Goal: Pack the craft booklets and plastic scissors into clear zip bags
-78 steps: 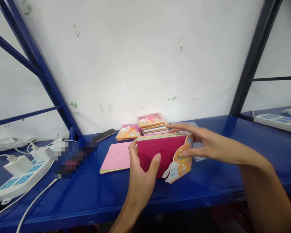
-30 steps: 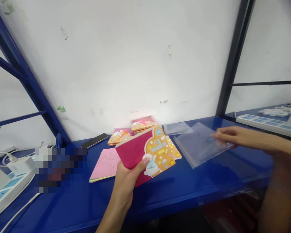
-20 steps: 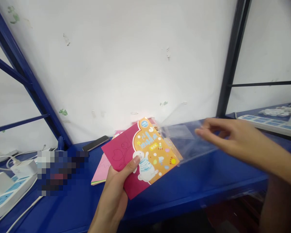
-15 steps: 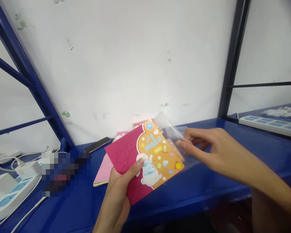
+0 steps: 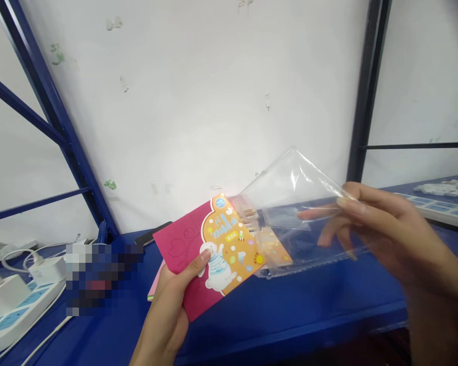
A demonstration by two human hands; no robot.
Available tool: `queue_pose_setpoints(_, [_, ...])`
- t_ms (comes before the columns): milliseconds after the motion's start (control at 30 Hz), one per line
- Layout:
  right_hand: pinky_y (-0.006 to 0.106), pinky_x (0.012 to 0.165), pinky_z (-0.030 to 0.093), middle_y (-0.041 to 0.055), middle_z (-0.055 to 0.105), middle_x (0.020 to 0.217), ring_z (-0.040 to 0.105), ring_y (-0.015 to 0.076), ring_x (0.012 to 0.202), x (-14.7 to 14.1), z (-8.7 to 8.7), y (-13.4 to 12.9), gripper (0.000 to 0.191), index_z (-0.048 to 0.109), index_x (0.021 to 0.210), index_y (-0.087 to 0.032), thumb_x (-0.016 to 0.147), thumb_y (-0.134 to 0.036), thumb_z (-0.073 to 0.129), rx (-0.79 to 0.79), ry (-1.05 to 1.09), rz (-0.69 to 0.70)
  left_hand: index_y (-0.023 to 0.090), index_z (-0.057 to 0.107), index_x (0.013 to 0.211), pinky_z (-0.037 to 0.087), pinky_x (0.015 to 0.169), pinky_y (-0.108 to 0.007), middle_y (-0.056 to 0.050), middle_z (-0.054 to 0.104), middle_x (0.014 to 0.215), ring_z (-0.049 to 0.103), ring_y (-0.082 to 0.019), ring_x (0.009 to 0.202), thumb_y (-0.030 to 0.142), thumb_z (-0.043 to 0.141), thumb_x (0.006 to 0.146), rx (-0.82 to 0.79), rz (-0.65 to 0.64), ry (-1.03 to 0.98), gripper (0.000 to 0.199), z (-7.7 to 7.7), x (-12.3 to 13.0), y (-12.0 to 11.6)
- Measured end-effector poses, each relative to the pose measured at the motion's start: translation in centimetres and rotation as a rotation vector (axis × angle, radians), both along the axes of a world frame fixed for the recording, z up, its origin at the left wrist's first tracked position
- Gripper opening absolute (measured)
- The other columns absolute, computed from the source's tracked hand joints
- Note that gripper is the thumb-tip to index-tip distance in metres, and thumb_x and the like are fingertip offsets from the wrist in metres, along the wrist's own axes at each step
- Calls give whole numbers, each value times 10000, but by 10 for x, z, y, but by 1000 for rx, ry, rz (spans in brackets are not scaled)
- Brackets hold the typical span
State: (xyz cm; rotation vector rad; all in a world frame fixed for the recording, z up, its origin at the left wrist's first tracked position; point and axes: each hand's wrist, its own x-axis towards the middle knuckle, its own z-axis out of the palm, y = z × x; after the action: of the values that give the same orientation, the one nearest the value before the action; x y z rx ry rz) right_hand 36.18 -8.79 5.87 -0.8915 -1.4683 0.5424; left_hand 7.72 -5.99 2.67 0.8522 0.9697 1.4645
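Note:
My left hand (image 5: 162, 310) grips a flat pink and orange craft paper pack (image 5: 213, 254) from below, with the thumb on its printed rabbit cover. The pack is tilted, and its right end sits inside the mouth of a clear plastic bag (image 5: 290, 193). My right hand (image 5: 374, 229) pinches the bag's upper edge and holds the film lifted. The fingers show through the plastic. The pack's far end is seen only through the film.
A blue metal shelf (image 5: 290, 315) runs below, with pink paper sheets (image 5: 155, 290) and a phone (image 5: 152, 234) behind the pack. Power strips (image 5: 19, 310) and white chargers lie at left, next to a pixelated patch (image 5: 103, 279). Blue uprights and a white wall stand behind.
My right hand has lifted the clear bag off the shelf and spread it open. The pack, raised in my left hand, has moved right, and its end now lies inside the bag.

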Motion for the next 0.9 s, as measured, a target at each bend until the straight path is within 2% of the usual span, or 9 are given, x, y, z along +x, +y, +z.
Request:
queue_pose_setpoints(100, [265,469,457,92,796,974,682,177,612,-5,2,-2,367,545,706,-213,950,-476,621,-63,-23,16,190,617,1369,667,731,-381,-150,796,1070,792,-300,802,94,789,774,-18,-6,-14,626,2,0,-1])
queue_pose_setpoints(233, [270,533,481,57,761,822,657,172,642,-5,3,0,332,635,816,-214,986,-488,558,-67,-163,-12,183,608,1382,666,754,-411,-163,796,1053,792,-314,800,105,774,793,-97,-27,-52,617,2,-4,0])
queue_pose_setpoints(400, [273,521,532,74,766,1031,729,215,731,-1,2,10,335,704,1047,-244,957,-543,582,-115,-260,-4,173,573,1417,658,806,-462,-183,778,1116,785,-346,876,102,769,797,-141,-48,-101,654,3,-10,2])
queue_pose_setpoints(533, [293,525,577,62,779,980,729,219,700,-2,1,13,422,676,1205,-279,933,-590,590,-202,-290,7,165,592,1394,648,858,-453,-177,772,1142,772,-349,950,90,762,800,-163,-73,-134,623,6,-10,0])
queue_pose_setpoints(700, [289,516,588,72,774,1012,728,247,802,-5,1,14,438,666,1255,-288,929,-574,602,-220,-331,28,149,632,1344,643,879,-435,-174,776,1133,770,-344,958,106,772,798,-176,-100,-145,565,5,-11,0])
queue_pose_setpoints(900, [284,486,574,93,765,1079,689,178,617,-5,0,11,530,531,1435,-308,958,-532,584,-205,-243,89,148,617,1358,648,862,-421,-176,775,1137,775,-335,945,116,775,801,-191,-91,-140,580,3,-12,1])
